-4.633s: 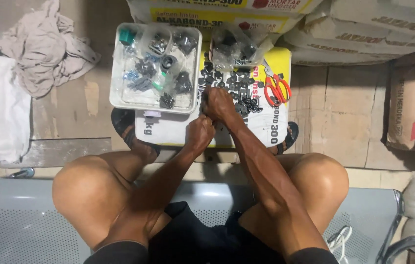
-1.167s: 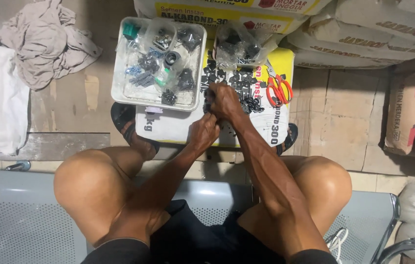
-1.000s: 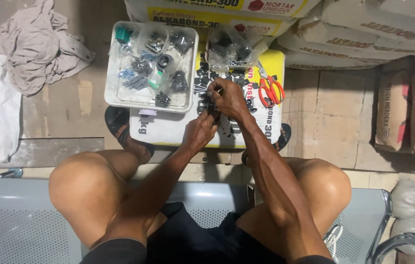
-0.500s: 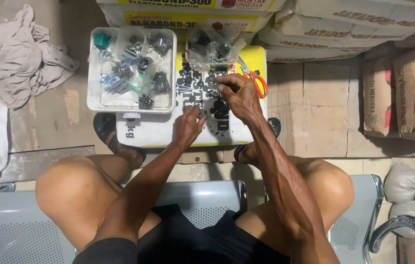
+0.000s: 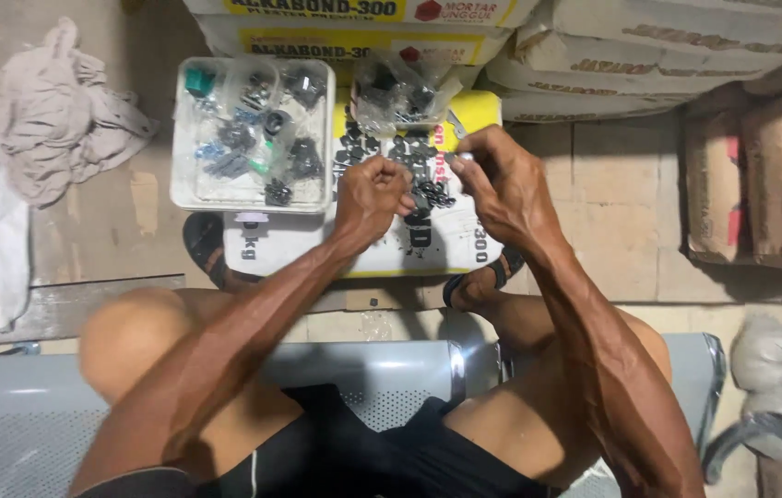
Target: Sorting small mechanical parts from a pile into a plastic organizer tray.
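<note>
Hands are held close together over dark parts (image 5: 405,171) on a sack (image 5: 446,244). Left hand (image 5: 371,195) is fisted, contents hidden; right hand (image 5: 502,189) pinches a small metal piece (image 5: 467,158), parts lying just beneath.

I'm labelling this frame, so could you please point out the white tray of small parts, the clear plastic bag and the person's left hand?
white tray (image 5: 190,198), head view, its bare left rim.
clear plastic bag (image 5: 402,92), head view, middle of the bag.
left hand (image 5: 371,194), head view, back of the closed hand.
</note>
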